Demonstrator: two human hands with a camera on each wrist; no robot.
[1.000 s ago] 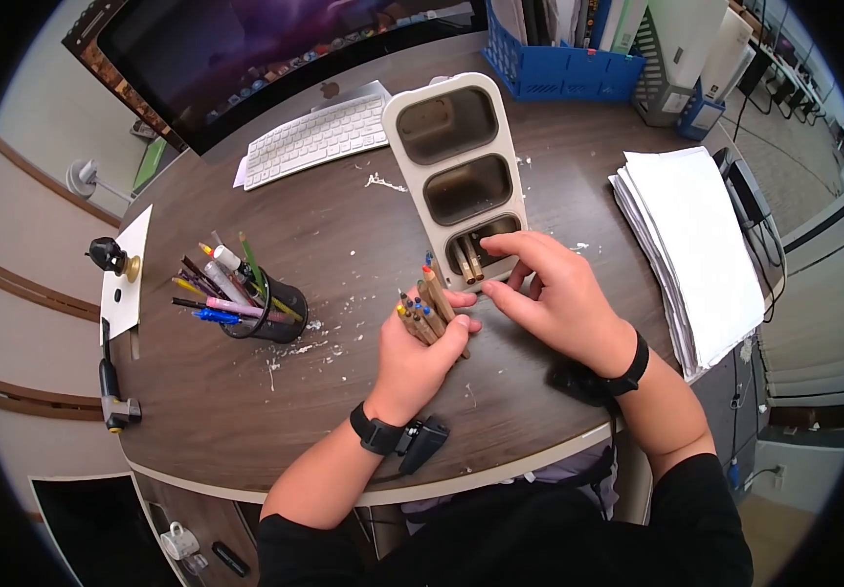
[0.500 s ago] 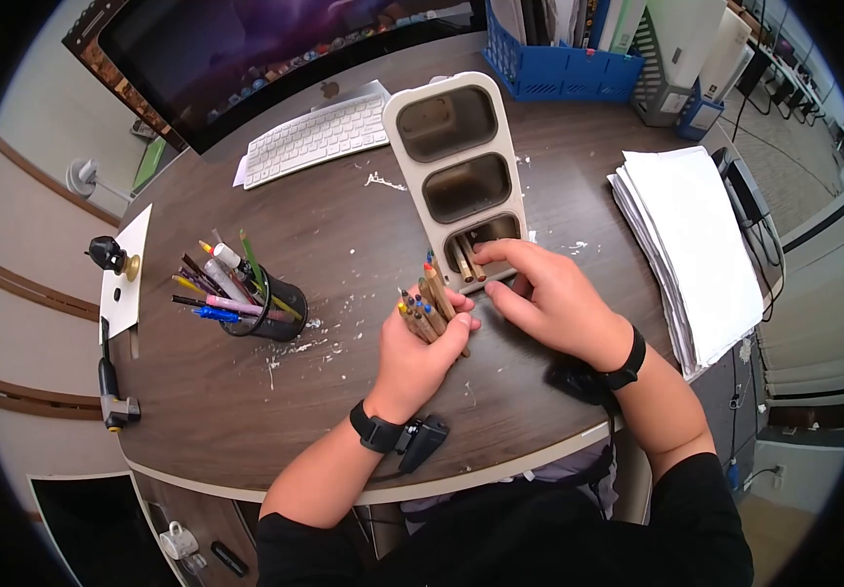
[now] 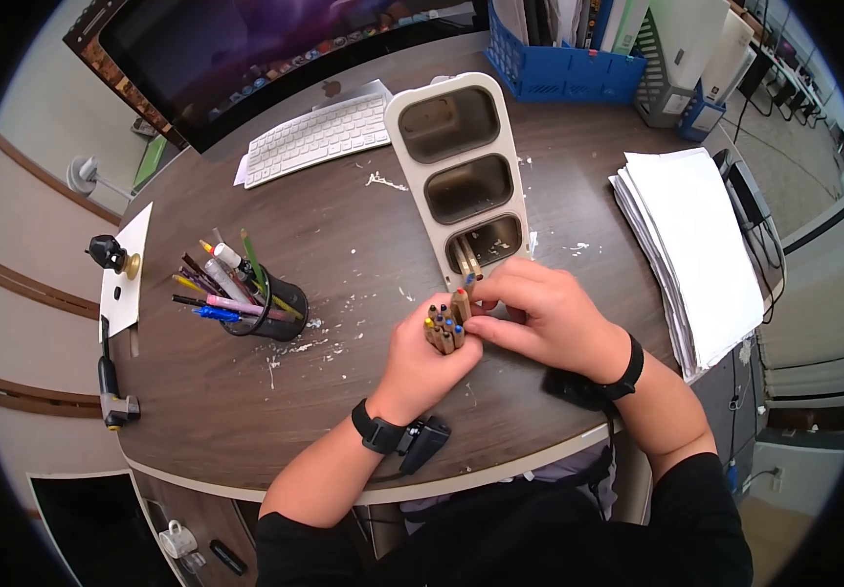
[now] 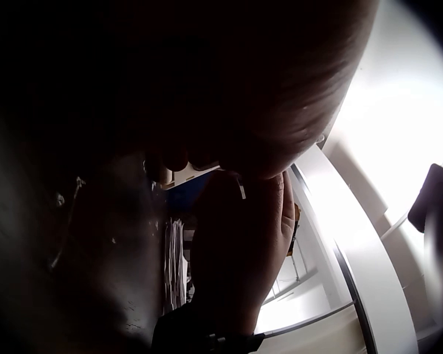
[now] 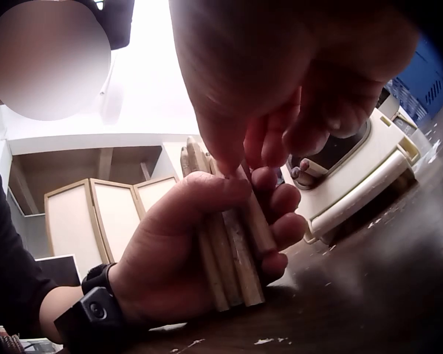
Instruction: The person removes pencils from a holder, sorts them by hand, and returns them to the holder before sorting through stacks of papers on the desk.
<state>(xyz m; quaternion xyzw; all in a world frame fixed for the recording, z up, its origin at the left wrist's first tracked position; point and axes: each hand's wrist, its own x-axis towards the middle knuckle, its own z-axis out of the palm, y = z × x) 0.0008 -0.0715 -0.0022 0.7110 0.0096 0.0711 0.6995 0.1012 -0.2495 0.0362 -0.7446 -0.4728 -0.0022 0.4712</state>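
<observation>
My left hand [image 3: 420, 357] grips a bundle of colored pencils [image 3: 444, 333], tips up, mostly upright. Colors such as yellow, blue and red show at the tips. From the right, my right hand [image 3: 549, 313] reaches the top of the bundle; thumb and fingertips pinch a pencil there, as the right wrist view shows around the pencils [image 5: 236, 251]. Just beyond both hands stands a cream holder [image 3: 420, 196] with three dark compartments in a row. A couple of wooden pencils [image 3: 465, 258] lean in its nearest compartment. The left wrist view is mostly dark.
Left of the hands is a black mesh cup [image 3: 285, 311] full of pens. A keyboard [image 3: 314, 142] and monitor [image 3: 275, 49] stand behind. Stacked paper [image 3: 686, 245] lies right, a blue file basket [image 3: 578, 73] at the back. White scraps dot the desk [image 3: 344, 254].
My right hand has drawn back from the holder's nearest compartment to the bundle, its fingertips closing at the top. My left hand has shifted slightly right and turned the pencils more upright.
</observation>
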